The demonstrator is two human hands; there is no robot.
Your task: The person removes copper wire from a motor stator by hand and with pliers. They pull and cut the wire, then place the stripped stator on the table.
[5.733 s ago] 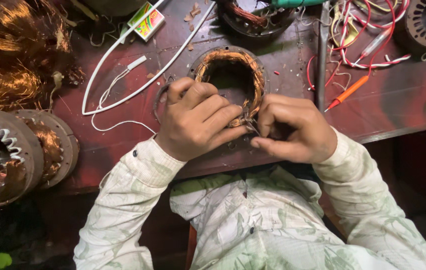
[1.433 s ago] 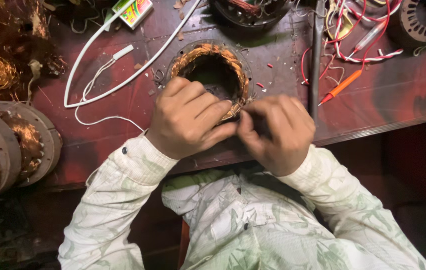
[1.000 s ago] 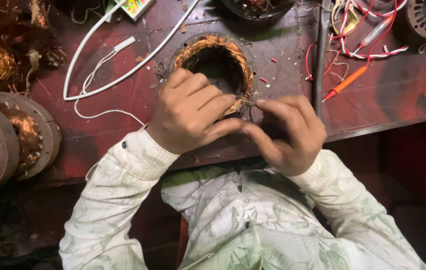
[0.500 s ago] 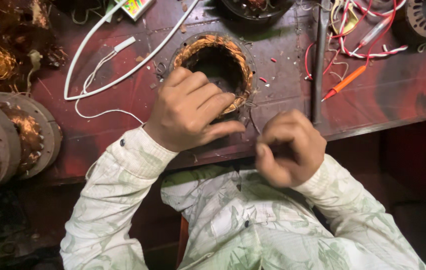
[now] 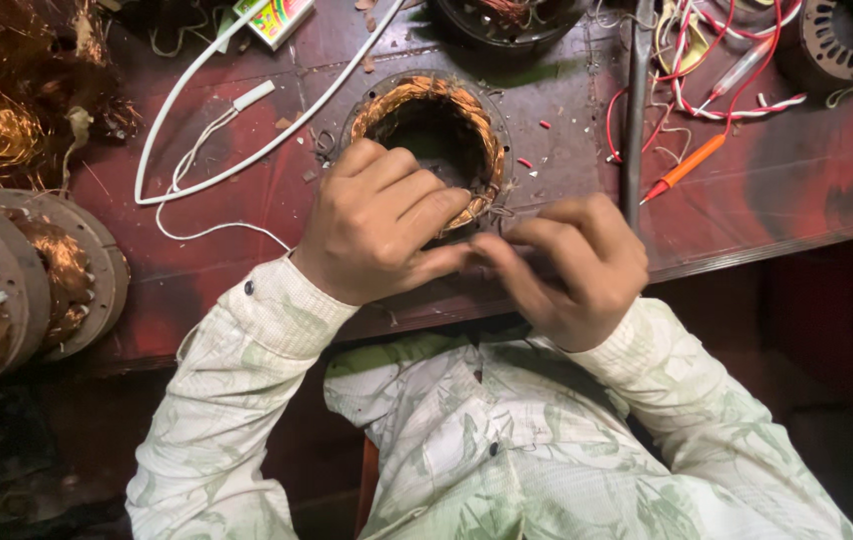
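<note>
Both hands at the copper-wound stator, centre of the tabletop

I count two wound rotors (image 5: 37,275) at left, one stator (image 5: 434,115) upper centre, one orange pen (image 5: 685,167) right. My left hand (image 5: 382,225) curls over the stator's rim; my right hand (image 5: 572,265) pinches something blurred; a hard tug could snap fine wire.

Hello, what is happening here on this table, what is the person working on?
A person works on a round motor stator wound with copper wire, lying on a red worktable. The left hand rests on its near rim, gripping it. The right hand, blurred, has its fingers pinched beside that rim. More copper-wound motor parts lie at the left.
</note>
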